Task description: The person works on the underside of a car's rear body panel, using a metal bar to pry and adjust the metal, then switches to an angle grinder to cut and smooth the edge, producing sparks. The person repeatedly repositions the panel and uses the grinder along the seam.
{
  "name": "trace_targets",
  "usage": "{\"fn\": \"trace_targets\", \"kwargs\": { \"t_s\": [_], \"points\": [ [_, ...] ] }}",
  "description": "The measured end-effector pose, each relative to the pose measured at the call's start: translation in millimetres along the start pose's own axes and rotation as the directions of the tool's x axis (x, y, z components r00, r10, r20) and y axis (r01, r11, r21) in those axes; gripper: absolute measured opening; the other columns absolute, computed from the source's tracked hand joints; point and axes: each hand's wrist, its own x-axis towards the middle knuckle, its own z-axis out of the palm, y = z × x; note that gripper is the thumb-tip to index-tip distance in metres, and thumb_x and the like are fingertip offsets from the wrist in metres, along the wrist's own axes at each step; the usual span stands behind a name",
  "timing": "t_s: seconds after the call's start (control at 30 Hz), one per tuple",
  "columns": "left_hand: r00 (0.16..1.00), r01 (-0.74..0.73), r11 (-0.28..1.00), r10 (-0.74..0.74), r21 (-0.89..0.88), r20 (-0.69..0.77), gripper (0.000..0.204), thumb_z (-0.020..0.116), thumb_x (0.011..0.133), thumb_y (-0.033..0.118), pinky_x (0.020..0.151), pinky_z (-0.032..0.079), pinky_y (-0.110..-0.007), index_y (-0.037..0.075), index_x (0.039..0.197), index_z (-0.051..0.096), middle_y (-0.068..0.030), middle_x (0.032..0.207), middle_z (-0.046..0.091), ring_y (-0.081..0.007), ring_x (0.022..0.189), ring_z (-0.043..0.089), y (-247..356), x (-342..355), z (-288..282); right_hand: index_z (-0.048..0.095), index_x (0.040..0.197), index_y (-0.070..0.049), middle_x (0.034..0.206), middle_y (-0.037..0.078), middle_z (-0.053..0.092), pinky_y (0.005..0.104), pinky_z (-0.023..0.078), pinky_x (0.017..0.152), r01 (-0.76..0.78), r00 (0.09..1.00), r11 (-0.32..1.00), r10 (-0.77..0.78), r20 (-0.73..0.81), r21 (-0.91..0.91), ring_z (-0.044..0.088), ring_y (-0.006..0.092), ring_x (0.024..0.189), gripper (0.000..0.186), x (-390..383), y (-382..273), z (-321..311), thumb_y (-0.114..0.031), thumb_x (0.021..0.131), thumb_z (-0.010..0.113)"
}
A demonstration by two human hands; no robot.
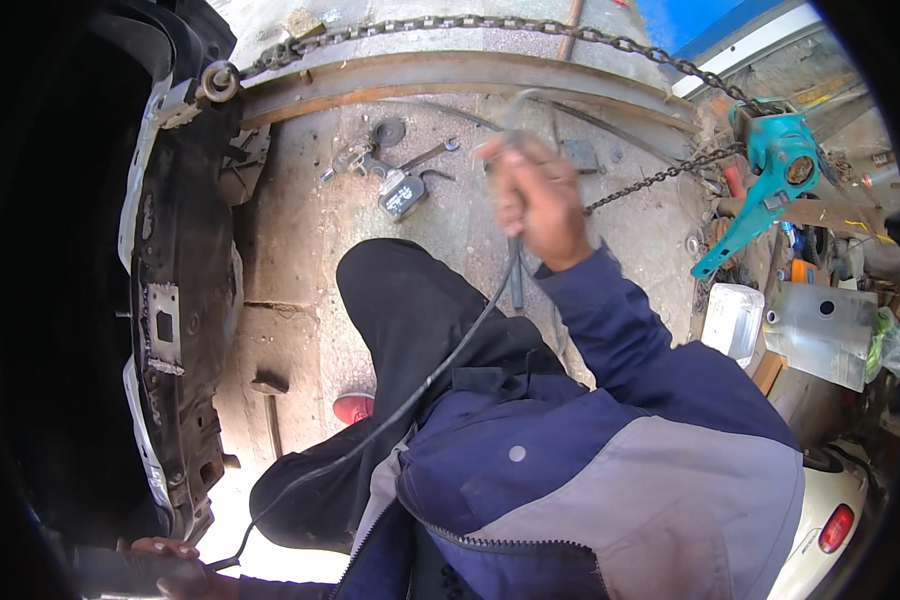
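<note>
At the lower left, my left hand (175,570) is closed around a dark cylindrical corded tool (110,572); its front end is lost in shadow. A grey power cable (395,415) leaves the tool, crosses my thighs and rises to my right hand (542,200). That hand is raised over the floor ahead of me, its fingers curled around the cable and slightly blurred. A loop of the cable (518,105) sticks up beyond the fingers, and a short dark length (517,285) hangs below them.
A dark vehicle frame (185,300) stands along my left. A steel beam (450,85) and chain (470,22) cross ahead, with a teal lever hoist (785,160) at right. A battery tool (403,195), disc (388,131), spanner (430,156) and hammer (271,400) lie on the floor.
</note>
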Motion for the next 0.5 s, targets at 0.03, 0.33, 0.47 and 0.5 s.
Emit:
{"fn": "trace_targets", "kwargs": {
  "t_s": [0.03, 0.33, 0.47, 0.5],
  "points": [
    [1.000, 0.020, 1.000, -0.020, -0.024, -0.024, 0.084, 0.069, 0.095, 0.033, 0.068, 0.054, -0.027, -0.008, 0.158, 0.034, -0.0168, 0.112, 0.055, -0.0191, 0.084, 0.059, -4.1, -3.4, 2.4, 0.071, 0.108, -0.003, 0.065, -0.003, 0.050, 0.0249, 0.039, 0.044, -0.075, 0.994, 0.996, 0.078, 0.075, -0.052, 0.046, 0.0047, 0.050, 0.025, 5.7, -7.0, 20.4, -0.022, 0.111, 0.055],
    [0.961, 0.224, 0.934, -0.164, -0.279, 0.225, 0.087, 0.068, 0.098, 0.035, 0.068, 0.052, -0.027, -0.003, 0.164, 0.026, -0.0135, 0.111, 0.053, -0.0187, 0.081, 0.059, -21.3, -26.1, 53.7, 0.064, 0.090, -0.003, 0.068, 0.009, 0.063, 0.0368, 0.049, 0.055, 0.088, 0.763, 0.995, -0.034, 0.646, -0.051, 0.062, 0.0224, 0.057, 0.024, -34.3, 26.5, 124.9, -0.020, 0.107, 0.064],
    [0.956, 0.292, 0.861, -0.244, -0.416, 0.165, 0.093, 0.072, 0.093, 0.035, 0.078, 0.055, -0.031, -0.005, 0.163, 0.026, -0.0150, 0.118, 0.051, -0.0206, 0.098, 0.056, -20.4, -39.0, 95.8, 0.063, 0.091, 0.000, 0.079, 0.022, 0.065, 0.0481, 0.050, 0.069, 0.245, 0.364, 0.955, -0.252, 0.897, 0.169, 0.066, 0.0414, 0.075, 0.030, -65.3, 7.7, 196.8, -0.027, 0.102, 0.067],
    [0.967, 0.247, 0.902, -0.253, -0.354, 0.028, 0.097, 0.070, 0.090, 0.040, 0.083, 0.053, -0.035, -0.005, 0.164, 0.026, -0.0148, 0.118, 0.051, -0.0216, 0.098, 0.055, -23.1, -48.5, 107.4, 0.065, 0.094, 0.002, 0.082, 0.024, 0.067, 0.0504, 0.050, 0.073, 0.135, 0.290, 0.960, -0.274, 0.917, 0.244, 0.067, 0.0439, 0.078, 0.032, -71.0, 3.5, 206.5, -0.029, 0.099, 0.069]
  ]
}}
